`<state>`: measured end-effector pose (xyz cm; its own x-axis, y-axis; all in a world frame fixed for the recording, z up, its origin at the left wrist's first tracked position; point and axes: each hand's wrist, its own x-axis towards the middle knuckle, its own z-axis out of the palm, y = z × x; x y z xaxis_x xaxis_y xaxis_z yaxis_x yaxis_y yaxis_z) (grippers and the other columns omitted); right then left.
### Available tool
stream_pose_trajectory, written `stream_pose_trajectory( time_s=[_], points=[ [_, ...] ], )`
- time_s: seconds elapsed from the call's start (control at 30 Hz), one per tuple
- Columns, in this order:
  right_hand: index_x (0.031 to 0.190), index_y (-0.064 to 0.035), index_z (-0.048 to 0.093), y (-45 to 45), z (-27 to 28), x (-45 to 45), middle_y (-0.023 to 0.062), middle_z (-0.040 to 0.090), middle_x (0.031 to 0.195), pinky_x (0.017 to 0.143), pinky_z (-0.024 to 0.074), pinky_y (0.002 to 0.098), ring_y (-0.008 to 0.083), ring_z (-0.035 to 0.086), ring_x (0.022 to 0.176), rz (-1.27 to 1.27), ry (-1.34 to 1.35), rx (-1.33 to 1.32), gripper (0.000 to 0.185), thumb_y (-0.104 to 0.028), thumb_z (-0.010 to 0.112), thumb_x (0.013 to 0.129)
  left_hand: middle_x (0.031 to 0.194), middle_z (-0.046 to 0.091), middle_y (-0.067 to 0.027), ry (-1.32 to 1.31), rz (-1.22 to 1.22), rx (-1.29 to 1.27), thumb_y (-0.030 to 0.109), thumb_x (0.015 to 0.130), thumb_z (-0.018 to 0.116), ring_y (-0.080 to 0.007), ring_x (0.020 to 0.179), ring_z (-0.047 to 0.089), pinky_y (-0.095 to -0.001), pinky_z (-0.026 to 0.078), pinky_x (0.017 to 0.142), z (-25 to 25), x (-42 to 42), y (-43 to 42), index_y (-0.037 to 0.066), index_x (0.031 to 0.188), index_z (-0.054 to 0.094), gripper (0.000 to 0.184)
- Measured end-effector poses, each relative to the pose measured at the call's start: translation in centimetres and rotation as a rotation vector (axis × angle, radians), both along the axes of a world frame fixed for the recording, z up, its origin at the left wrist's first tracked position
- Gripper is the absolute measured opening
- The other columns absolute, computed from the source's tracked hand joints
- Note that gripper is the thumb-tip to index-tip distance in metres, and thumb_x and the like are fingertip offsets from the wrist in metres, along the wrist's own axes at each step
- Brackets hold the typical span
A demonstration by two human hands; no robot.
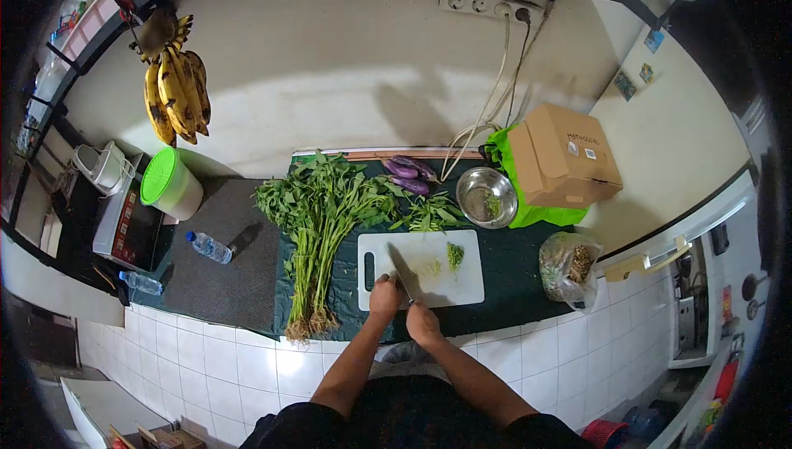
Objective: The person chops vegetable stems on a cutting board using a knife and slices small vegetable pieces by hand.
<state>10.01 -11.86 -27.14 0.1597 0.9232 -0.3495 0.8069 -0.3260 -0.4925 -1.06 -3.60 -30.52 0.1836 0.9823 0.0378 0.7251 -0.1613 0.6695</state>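
A knife [403, 271] with a broad blade points away from me over the white cutting board [462, 290]. My right hand [423, 323] is closed around its handle at the board's near edge. Just left of the blade, my left hand [384, 297] is closed with its fingers curled; what they hold, if anything, is hidden. Chopped green pieces [454, 256] lie in a small heap on the board's right half, with paler bits [435, 267] scattered beside them. A metal bowl [487, 198] behind the board contains some green pieces.
Leafy greens with roots [318, 243] lie left of the board. Purple eggplants [406, 174] and loose green stems [431, 211] lie behind it. A cardboard box [565, 156] and a plastic bag [569, 270] stand right. A water bottle [209, 248] and green-lidded container [171, 185] are left.
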Motion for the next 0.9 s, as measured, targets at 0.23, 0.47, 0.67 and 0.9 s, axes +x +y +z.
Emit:
stream_pose_trajectory(
  time_s=[0.23,0.47,0.67,0.9],
  points=[
    [0.099,0.0064,0.059,2.2,0.9,0.3,0.0286,0.066,0.092,0.078,0.0526,0.0509,0.0442,0.065,0.089,0.056,-0.006,-0.025,0.028,-0.018,0.047,0.094,0.090,0.063,-0.0220,0.028,-0.023,-0.050,0.015,0.077,0.064,-0.0419,0.082,0.064,-0.0495,0.054,0.072,0.7,-0.4,0.0,0.004,0.098,0.066,0.023],
    [0.096,0.0052,0.060,0.4,0.2,-0.4,0.0288,0.066,0.092,0.078,0.0519,0.0521,0.0452,0.065,0.089,-0.076,0.021,-0.011,0.028,-0.019,0.047,0.094,0.091,0.063,-0.0216,0.023,0.003,-0.083,0.016,0.079,0.063,-0.0414,0.082,0.065,-0.0492,0.054,0.073,0.0,-0.2,0.3,0.007,0.101,0.067,0.025],
    [0.096,0.0060,0.060,1.7,2.6,-0.3,0.0295,0.066,0.093,0.081,0.0517,0.0517,0.0456,0.064,0.091,0.026,0.021,-0.036,0.026,-0.015,0.045,0.093,0.091,0.063,-0.0223,0.081,0.028,-0.115,0.017,0.078,0.062,-0.0414,0.081,0.065,-0.0494,0.054,0.074,0.0,-0.3,0.3,0.007,0.098,0.069,0.022],
    [0.098,0.0054,0.060,1.0,0.2,-0.2,0.0287,0.066,0.093,0.079,0.0523,0.0516,0.0459,0.064,0.090,-0.008,0.015,-0.019,0.026,-0.014,0.045,0.093,0.091,0.063,-0.0222,0.031,0.027,-0.124,0.018,0.078,0.064,-0.0415,0.082,0.065,-0.0494,0.054,0.075,1.6,-0.2,0.2,0.005,0.090,0.070,0.018]
  ],
)
